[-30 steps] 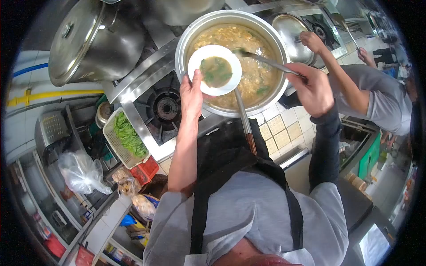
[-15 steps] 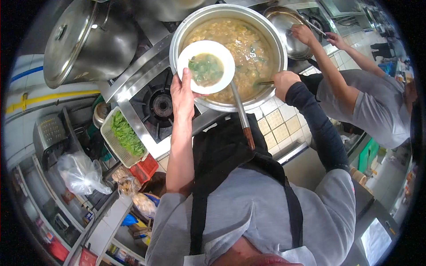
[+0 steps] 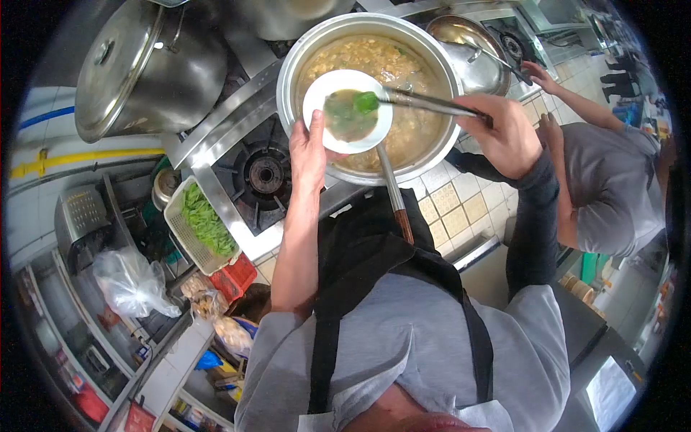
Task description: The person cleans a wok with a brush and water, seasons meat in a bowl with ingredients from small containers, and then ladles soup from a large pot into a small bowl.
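My left hand (image 3: 309, 155) grips a white bowl (image 3: 314, 90) by its near rim, thumb on top, over a large pot of soup (image 3: 288, 68). Broth and greens lie in the bowl. My right hand (image 3: 509, 137) is closed around the dark handle of tongs (image 3: 432, 104), raised above the pot's right side. Their metal tips reach over the bowl's right rim, at a bright green leaf (image 3: 366, 101) above the broth. A ladle (image 3: 392, 183) with a wooden-ended handle leans out of the pot toward my apron.
An unlit burner (image 3: 265, 174) is left of the pot. A basket of leafy greens (image 3: 209, 219) and a big lidded pot (image 3: 165, 93) stand further left. At right, another person (image 3: 612, 180) stands near a wide pan (image 3: 479, 68).
My right hand has lifted the tongs out of the soup and brought their tips to the bowl. The bowl has shifted slightly right. The other person's nearer hand has left the pan.
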The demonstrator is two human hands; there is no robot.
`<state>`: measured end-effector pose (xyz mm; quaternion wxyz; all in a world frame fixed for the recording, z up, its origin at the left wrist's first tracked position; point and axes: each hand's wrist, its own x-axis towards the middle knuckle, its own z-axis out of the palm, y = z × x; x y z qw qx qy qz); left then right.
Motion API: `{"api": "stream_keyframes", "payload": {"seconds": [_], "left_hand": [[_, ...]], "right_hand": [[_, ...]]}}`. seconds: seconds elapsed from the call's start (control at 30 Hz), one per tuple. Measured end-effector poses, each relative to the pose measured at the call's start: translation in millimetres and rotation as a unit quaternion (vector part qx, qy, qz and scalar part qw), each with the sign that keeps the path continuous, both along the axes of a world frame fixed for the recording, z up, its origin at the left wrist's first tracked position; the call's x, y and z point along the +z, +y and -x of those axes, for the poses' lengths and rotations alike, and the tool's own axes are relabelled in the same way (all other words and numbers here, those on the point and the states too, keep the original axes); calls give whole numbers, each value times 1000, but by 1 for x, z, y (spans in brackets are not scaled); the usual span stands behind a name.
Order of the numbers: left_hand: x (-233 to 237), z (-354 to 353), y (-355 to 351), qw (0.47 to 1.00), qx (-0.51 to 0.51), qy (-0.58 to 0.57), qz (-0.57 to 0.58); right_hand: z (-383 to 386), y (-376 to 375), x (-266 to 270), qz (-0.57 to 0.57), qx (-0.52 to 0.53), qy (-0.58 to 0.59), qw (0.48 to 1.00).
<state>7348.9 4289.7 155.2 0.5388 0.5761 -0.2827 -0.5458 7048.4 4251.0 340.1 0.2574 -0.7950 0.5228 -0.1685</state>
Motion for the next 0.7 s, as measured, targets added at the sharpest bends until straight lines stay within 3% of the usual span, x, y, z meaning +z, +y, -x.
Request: {"api": "stream_keyframes", "payload": {"seconds": [0.13,0.23,0.33,0.6,0.7], "left_hand": [[11,5,2,998,2,57,3],[14,-5,6,999,1,49,7],[18,-14,11,997,40,55,22],[15,-51,21,997,76,23,0],[14,-55,20,997,77,19,2]], "right_hand": [[18,-25,-28,11,-41,149,988],[35,-35,-101,-17,-20,289,957],[32,-37,-158,-81,-28,339,937],[32,-40,-130,5,-70,217,974],[37,-62,-153,31,-79,231,969]]}}
